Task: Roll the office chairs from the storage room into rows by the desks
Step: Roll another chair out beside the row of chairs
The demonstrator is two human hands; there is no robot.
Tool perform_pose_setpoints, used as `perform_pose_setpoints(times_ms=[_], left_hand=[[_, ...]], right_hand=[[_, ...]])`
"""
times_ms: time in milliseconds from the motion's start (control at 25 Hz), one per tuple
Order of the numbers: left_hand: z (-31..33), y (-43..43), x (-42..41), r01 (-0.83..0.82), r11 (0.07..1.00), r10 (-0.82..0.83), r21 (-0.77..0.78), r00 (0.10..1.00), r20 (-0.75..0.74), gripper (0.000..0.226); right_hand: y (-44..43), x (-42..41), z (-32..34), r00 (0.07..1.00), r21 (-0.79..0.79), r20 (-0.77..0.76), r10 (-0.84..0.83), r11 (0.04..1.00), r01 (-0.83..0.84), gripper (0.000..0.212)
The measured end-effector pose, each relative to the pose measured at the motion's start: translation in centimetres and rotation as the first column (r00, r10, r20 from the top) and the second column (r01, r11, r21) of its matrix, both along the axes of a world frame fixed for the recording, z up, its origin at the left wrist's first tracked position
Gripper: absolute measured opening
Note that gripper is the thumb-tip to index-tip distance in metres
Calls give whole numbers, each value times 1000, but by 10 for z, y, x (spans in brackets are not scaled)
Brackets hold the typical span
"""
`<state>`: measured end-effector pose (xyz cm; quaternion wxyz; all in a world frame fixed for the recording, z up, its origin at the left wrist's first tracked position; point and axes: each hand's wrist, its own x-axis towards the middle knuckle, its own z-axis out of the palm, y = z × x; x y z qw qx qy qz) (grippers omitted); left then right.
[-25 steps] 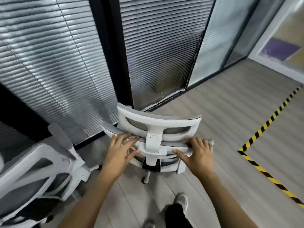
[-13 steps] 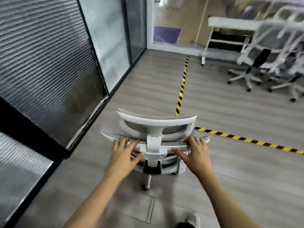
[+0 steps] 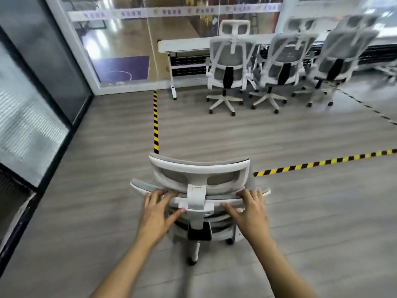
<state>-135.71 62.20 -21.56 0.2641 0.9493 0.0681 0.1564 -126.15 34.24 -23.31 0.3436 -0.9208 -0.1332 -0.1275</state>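
Office chair (image 3: 199, 168) backrest gripped by left hand (image 3: 155, 214), right hand (image 3: 250, 214); wall lettering unreadable.

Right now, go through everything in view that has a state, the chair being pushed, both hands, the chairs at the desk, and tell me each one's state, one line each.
Pushed chair: upright, back to the camera, short of the desk.
Left hand: gripping the backrest top edge.
Right hand: gripping the same edge.
Parked chairs: three upright, side by side, facing the desk.
Desk: standing, nothing visible on its near end.
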Motion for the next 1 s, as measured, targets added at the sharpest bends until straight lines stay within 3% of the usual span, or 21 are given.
perform_pose_setpoints(times_ms=[400,600,760,1000], left_hand=[[-2,-157,340,292,957,-292,8,954,66,52],[-3,-242,522,442,896,-439,-32,895,76,53],[1,-323,655,507,861,-506,-30,861,48,54],[-2,-453,844,536,843,-538,45,841,54,52]], right_hand=[[-168,249,-6,955,108,64,-291,953,283,56],[-248,382,5,904,132,-22,-428,895,427,56],[-327,494,5,869,135,-95,-486,858,495,51],[-456,668,-5,843,188,-68,-534,823,536,46]])
